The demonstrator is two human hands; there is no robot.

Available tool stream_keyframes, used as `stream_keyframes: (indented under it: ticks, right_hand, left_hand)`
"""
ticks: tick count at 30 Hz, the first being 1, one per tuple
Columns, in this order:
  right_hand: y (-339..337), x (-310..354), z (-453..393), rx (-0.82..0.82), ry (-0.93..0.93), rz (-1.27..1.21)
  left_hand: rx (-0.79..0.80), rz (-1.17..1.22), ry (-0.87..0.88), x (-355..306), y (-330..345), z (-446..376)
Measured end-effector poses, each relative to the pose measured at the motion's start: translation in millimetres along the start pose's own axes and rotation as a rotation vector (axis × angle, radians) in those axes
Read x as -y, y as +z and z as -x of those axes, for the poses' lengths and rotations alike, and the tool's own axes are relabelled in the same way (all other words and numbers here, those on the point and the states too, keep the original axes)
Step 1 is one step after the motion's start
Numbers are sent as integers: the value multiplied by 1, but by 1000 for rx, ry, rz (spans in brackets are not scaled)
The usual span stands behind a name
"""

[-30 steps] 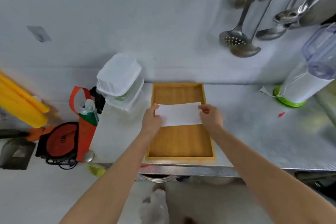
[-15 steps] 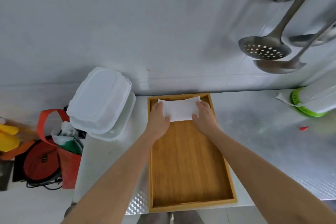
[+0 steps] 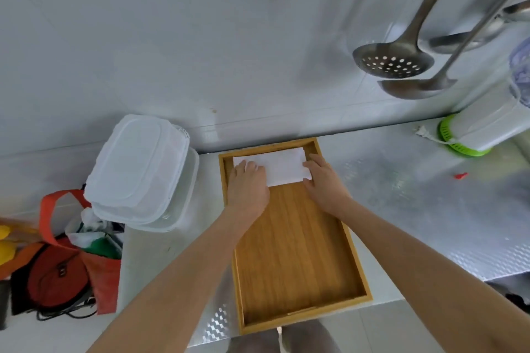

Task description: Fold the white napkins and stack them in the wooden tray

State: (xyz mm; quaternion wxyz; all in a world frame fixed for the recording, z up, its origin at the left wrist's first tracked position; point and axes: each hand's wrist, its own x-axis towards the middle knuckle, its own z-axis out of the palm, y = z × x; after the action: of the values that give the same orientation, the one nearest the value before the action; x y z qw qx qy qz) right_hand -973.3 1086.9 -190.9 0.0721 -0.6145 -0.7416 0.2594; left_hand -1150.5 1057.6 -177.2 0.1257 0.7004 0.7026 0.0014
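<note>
Steel counter (image 3: 401,209) under tiled wall (image 3: 200,37) bears wooden tray (image 3: 301,252).

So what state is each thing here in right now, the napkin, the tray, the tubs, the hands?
White napkin: folded, lying flat at the tray's far end.
Wooden tray: on the counter, holding only that napkin.
Left hand: fingers flat, pressing the napkin's left end.
Right hand: fingers flat, pressing its right end.
Plastic containers: stacked, lid on top.
Slotted spoon: hanging on the wall.
Ladle: hanging beside it.
</note>
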Motion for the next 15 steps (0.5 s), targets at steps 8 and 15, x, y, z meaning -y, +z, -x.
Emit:
stream_keyframes:
  ticks: [8,15]
  right_hand:
    - [-44,-67,114,-267,265,-204]
    - [-84,-195,322,-550,710,-258]
  left_hand:
    - [184,122,477,-116,-28,35]
    - [266,-197,917,-298,-1,106]
